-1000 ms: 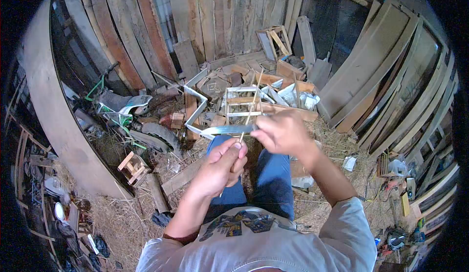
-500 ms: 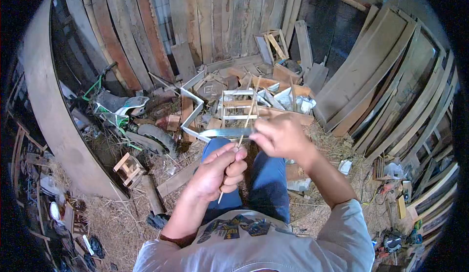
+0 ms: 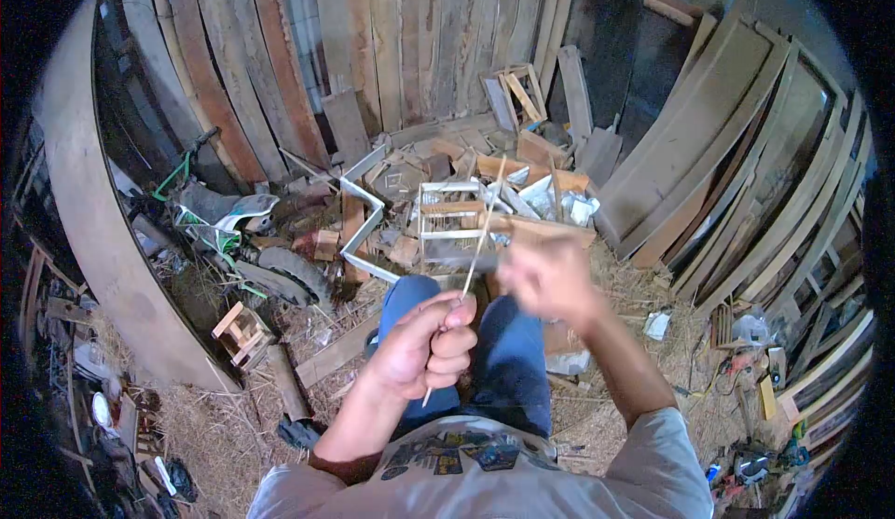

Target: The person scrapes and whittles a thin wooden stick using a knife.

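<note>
My left hand [image 3: 421, 349] is closed around a thin, pale wooden stick [image 3: 486, 225], which slants upward out of the fist. Its lower tip pokes out beneath my fingers. Beyond it and to the right, my right hand [image 3: 550, 281] is smeared by motion, with the fingers curled round the handle of a knife. The knife blade [image 3: 454, 259] is a dark blur pointing left, near the middle of the stick. Whether the edge touches the stick I cannot tell. Both hands are above my knees, in blue trousers [image 3: 511, 356].
Wood scraps and a white frame [image 3: 362, 225] lie ahead on the straw-covered floor. A small motorbike [image 3: 224, 221] is on the left, beside a tall curved board [image 3: 112, 239]. Wooden panels [image 3: 699, 127] lean at the right, and a small wooden stool [image 3: 244, 334] stands at the lower left.
My right hand has moved slightly right and down, and the knife is now more blurred. My left hand has shifted a little right and down with the stick still in it.
</note>
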`<state>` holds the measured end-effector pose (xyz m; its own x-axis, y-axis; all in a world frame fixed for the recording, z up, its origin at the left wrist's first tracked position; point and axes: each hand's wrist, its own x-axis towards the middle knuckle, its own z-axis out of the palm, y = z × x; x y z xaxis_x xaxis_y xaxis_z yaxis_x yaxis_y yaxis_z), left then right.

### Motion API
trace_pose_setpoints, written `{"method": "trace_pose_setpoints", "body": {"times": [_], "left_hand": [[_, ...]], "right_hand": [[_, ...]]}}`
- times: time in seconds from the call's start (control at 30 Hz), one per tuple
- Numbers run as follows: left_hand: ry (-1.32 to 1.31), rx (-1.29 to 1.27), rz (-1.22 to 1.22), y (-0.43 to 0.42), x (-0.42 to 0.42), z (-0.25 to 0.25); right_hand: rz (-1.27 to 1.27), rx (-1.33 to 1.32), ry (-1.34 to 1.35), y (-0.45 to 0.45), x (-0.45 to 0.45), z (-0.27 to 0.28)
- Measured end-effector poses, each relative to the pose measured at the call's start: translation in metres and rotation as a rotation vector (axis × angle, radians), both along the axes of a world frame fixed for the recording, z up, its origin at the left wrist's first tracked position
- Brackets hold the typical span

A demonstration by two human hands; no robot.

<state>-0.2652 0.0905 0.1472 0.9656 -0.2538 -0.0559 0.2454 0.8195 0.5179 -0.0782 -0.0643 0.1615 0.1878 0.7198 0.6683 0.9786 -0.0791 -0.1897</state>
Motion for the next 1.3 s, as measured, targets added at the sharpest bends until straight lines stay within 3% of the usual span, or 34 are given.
{"method": "trace_pose_setpoints", "body": {"times": [0.1, 0.2, 0.3, 0.33, 0.37, 0.43, 0.5, 0.63, 0.73, 0.77, 0.83, 0.93, 1.07, 1.2, 1.3], "left_hand": [[0.027, 0.002, 0.006, -0.004, 0.002, -0.003], [0.121, -0.037, -0.019, -0.008, -0.002, -0.013], [0.056, -0.126, -0.044, -0.007, 0.002, -0.014], [0.064, -0.133, -0.036, -0.008, 0.001, -0.014], [0.07, -0.1, -0.035, -0.01, 0.0, -0.014], [0.089, -0.072, -0.042, -0.009, 0.002, -0.017], [0.076, -0.017, -0.022, -0.006, 0.009, -0.022], [0.081, -0.006, -0.06, -0.001, 0.012, -0.029], [0.112, 0.033, -0.051, 0.001, 0.015, -0.029], [0.115, 0.072, -0.058, 0.001, 0.017, -0.03], [0.147, 0.064, -0.068, -0.001, 0.016, -0.032], [0.253, 0.224, 0.049, -0.003, 0.019, -0.031], [0.21, 0.131, -0.035, -0.001, 0.011, -0.036], [0.18, 0.132, 0.08, 0.002, 0.013, -0.04], [0.16, 0.098, 0.062, 0.004, 0.006, -0.035]], "right_hand": [[-0.102, 0.055, 0.098, 0.002, 0.019, -0.012], [0.124, -0.093, -0.07, -0.007, -0.006, -0.009], [-0.021, 0.033, 0.084, 0.002, 0.02, -0.026], [0.039, -0.021, 0.117, -0.003, 0.008, -0.027], [0.149, -0.087, 0.02, -0.006, 0.0, -0.022], [0.136, -0.093, -0.04, -0.006, 0.005, -0.02], [0.001, 0.007, 0.175, 0.003, 0.021, -0.037], [0.155, -0.099, 0.053, -0.005, 0.01, -0.035], [-0.051, 0.006, 0.192, 0.002, 0.028, -0.049], [-0.014, -0.089, 0.195, -0.001, 0.026, -0.049], [0.153, -0.026, 0.066, -0.003, 0.013, -0.049], [0.048, -0.031, 0.089, -0.001, 0.02, -0.062], [0.094, -0.158, 0.026, -0.007, 0.013, -0.052], [-0.037, -0.127, 0.029, 0.007, 0.027, -0.051], [0.152, -0.091, -0.068, 0.016, 0.013, -0.034]]}}
